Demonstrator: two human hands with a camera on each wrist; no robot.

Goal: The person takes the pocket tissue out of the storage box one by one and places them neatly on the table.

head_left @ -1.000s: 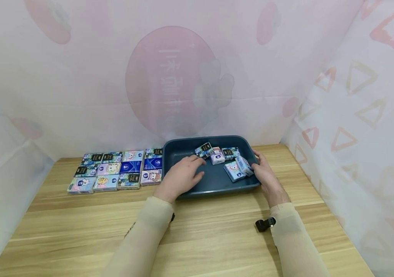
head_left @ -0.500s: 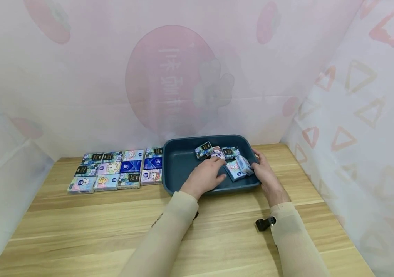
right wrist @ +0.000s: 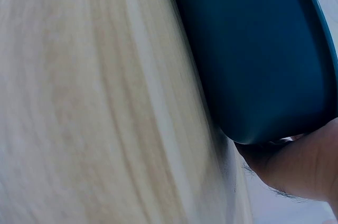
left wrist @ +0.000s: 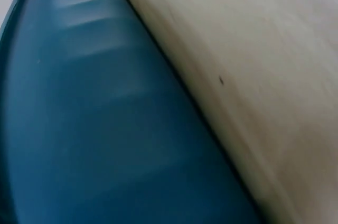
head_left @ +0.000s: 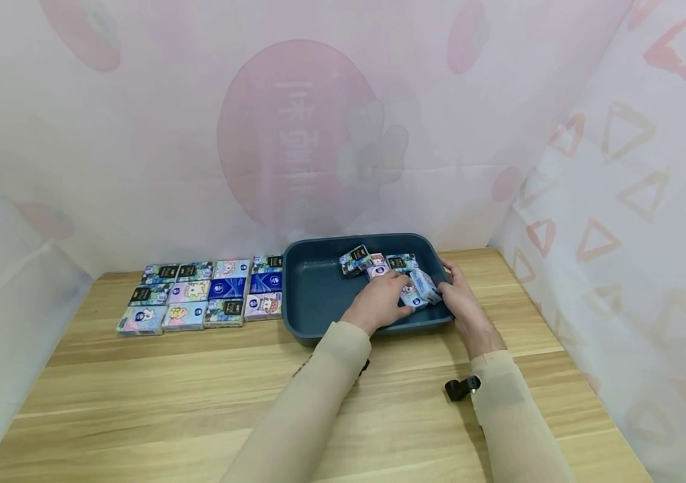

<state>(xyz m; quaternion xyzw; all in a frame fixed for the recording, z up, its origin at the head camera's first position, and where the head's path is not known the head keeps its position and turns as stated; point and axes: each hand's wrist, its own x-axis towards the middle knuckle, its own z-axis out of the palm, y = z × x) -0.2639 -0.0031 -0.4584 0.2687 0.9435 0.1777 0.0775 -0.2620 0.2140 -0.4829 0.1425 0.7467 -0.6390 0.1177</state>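
Observation:
A dark blue-green plastic tray (head_left: 324,302) stands on the wooden table, with several small tissue packs in its right half. The left hand (head_left: 379,302) reaches over the front rim, its fingers and thumb spread about a light blue tissue pack (head_left: 413,296); the contact is partly hidden. At the right end, the right hand (head_left: 465,305) grips the tray wall, thumb over the rim and fingers outside. Another light blue pack (head_left: 424,287) leans beside that thumb. Behind lie dark floral packs (head_left: 402,262) and a white-pink pack (head_left: 377,268). The right wrist view shows the gripping hand (right wrist: 301,163).
Left of the tray, several tissue packs lie flat in rows, among them a dark blue pack (head_left: 227,288) and a yellow-figured pack (head_left: 184,315). A printed pale curtain (head_left: 167,134) hangs behind the table (head_left: 167,402). A small black device (head_left: 462,388) sits at the right cuff.
Across the tray, the left hand has moved right from the dark floral pack to the light blue one. The right hand stays on the tray's right end.

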